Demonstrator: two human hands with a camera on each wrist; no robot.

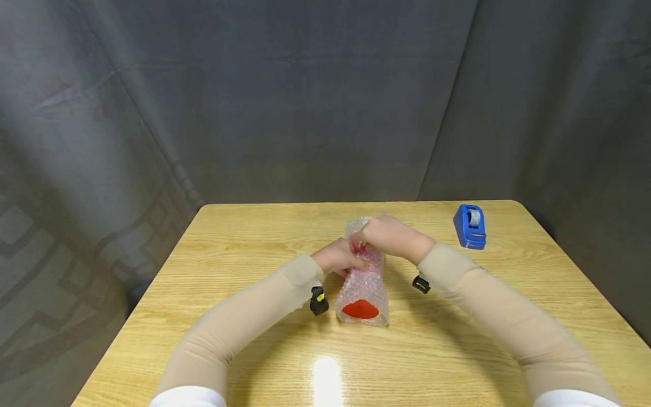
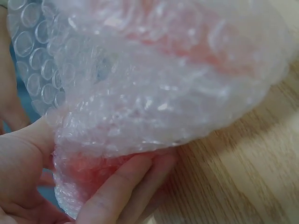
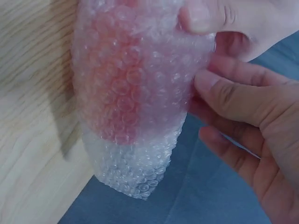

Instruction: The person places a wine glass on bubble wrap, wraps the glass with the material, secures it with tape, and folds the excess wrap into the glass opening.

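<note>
A red object in clear bubble wrap (image 1: 360, 285) lies on the table, its red end (image 1: 360, 309) showing at the near opening. My left hand (image 1: 339, 257) grips the bundle from the left, thumb across the top of the wrap. In the left wrist view, the fingers of that hand (image 2: 117, 191) curl along the underside of the bundle. My right hand (image 1: 391, 234) is at the far part, pinching the edge of the wrap between thumb and fingers. The right wrist view has this thumb (image 3: 210, 84) at the wrap's side, while loose wrap (image 3: 135, 172) extends past the red object.
A blue tape dispenser (image 1: 470, 229) with a roll of clear tape stands at the back right of the wooden table (image 1: 244, 243). Grey curtains (image 1: 305, 102) hang behind the table and at both sides.
</note>
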